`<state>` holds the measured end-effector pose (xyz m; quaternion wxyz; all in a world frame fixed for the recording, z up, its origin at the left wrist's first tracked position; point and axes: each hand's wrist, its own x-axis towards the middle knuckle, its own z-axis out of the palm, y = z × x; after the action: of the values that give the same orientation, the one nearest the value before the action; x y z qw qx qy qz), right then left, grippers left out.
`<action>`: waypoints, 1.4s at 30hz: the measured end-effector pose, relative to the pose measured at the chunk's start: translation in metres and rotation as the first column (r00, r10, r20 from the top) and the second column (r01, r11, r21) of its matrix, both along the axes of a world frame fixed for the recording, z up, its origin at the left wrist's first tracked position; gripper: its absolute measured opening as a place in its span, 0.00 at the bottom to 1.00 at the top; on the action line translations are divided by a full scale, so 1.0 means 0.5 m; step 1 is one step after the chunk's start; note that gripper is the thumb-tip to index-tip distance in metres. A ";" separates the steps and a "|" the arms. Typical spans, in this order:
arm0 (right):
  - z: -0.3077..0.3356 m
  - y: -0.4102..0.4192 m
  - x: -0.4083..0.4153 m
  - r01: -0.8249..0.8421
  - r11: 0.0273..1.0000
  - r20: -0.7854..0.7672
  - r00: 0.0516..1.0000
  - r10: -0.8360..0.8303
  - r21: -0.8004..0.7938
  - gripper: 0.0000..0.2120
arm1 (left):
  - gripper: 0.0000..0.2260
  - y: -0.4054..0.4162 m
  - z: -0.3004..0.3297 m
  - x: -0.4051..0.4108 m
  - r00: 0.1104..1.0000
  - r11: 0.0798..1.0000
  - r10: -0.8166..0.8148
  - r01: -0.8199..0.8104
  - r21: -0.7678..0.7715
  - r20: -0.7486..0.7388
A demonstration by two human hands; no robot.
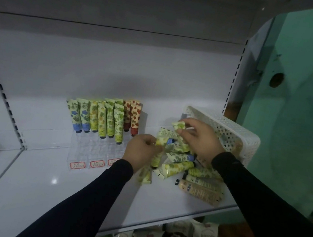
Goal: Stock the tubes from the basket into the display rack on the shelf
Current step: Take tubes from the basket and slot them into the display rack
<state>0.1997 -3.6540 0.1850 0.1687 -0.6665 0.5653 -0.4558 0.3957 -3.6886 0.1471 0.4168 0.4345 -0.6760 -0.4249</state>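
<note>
Both hands [141, 149] hold tubes [159, 149] (print unreadable) beside red-bordered rack labels [77, 165].

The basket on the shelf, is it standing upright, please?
No, the basket lies tipped on its side, with tubes spilled onto the shelf.

Both arms in dark long sleeves reach forward and up from lower edge of view. Left hand [140, 150] back toward camera, fingers curled, pinching yellow-green tube [159, 149] near its top. Right hand [199, 139] raised higher and further right, fingers curled, thumb and fingertips pinching second tube [180, 130] by crimped end. Hands near each other, not touching. Wrists roughly straight.
</note>
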 end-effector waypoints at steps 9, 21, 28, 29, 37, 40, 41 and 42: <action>0.041 0.003 0.066 -0.057 0.998 0.468 0.882 0.055 -0.010 0.05 | 0.07 0.016 0.031 0.035 0.890 0.979 0.005 0.089 0.185 -0.457; 0.026 -0.028 0.242 -0.254 0.959 0.713 0.696 0.089 0.128 0.13 | 0.10 0.024 0.013 0.186 0.929 0.983 -0.068 0.124 0.132 -0.363; 0.015 -0.037 0.295 -0.341 0.922 0.638 0.755 0.154 0.182 0.07 | 0.09 0.027 -0.006 0.274 0.947 0.992 -0.022 0.061 0.114 -0.320; 0.015 -0.039 0.301 -0.341 0.921 0.628 0.763 0.153 0.190 0.06 | 0.09 0.027 -0.009 0.284 0.951 0.992 -0.013 0.052 0.118 -0.309; 0.028 -0.064 0.329 -0.194 0.977 0.560 0.821 0.113 0.088 0.06 | 0.07 0.017 -0.031 0.355 0.953 0.981 0.193 -0.181 0.070 -0.235; 0.043 -0.080 0.321 -0.048 0.999 0.489 0.872 0.034 0.016 0.08 | 0.06 0.000 -0.056 0.396 0.901 0.954 0.301 -0.286 0.094 -0.311; 0.046 -0.085 0.319 0.002 1.000 0.461 0.887 0.004 -0.012 0.08 | 0.06 -0.004 -0.067 0.408 0.888 0.945 0.328 -0.309 0.109 -0.322; 0.047 -0.089 0.319 0.050 0.998 0.428 0.903 -0.026 -0.045 0.07 | 0.06 -0.007 -0.078 0.418 0.876 0.936 0.352 -0.329 0.125 -0.328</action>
<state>0.3591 -3.6985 0.2085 0.2609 -0.5438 0.5147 -0.6093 0.6045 -3.6919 0.1082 0.5827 0.4786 -0.4909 -0.4362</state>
